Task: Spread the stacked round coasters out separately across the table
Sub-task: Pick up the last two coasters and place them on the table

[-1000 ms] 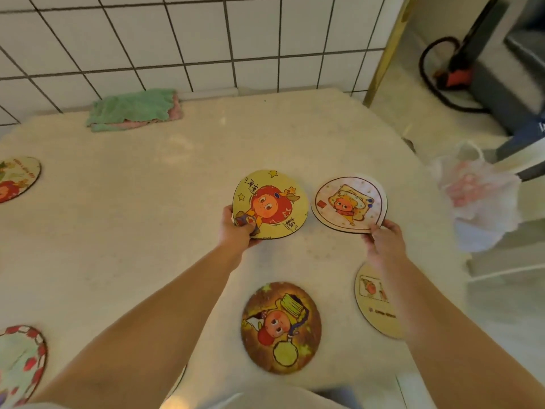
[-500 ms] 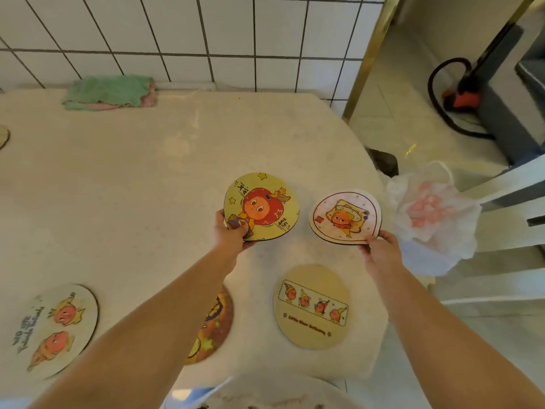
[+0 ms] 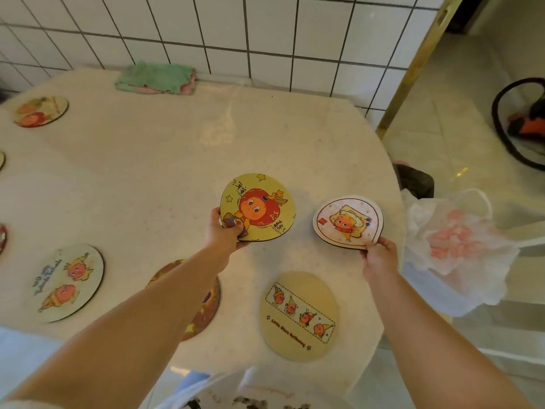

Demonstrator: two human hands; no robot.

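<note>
My left hand [image 3: 225, 233] grips a yellow coaster [image 3: 261, 205] with a red-haired cartoon figure, held above the table's middle. My right hand [image 3: 379, 255] pinches the near edge of a white coaster [image 3: 348, 221] close to the table's right edge. Flat on the cream table [image 3: 153, 178] lie a tan coaster [image 3: 298, 315] with a row of small figures, a dark brown coaster [image 3: 206, 308] partly hidden under my left forearm, a pale coaster [image 3: 69, 280] with two figures at the left, and another coaster [image 3: 39, 110] at the far left.
A folded green and pink cloth [image 3: 156, 78] lies against the tiled wall. Slivers of two more coasters [image 3: 2, 237] show at the left border. A plastic bag [image 3: 460, 246] hangs beside the table's right edge. A black hose [image 3: 501, 134] lies on the floor.
The view has swung back left and tilted, bringing the left-side coasters into sight. Both hands keep their coasters, held slightly farther apart than one second ago.
</note>
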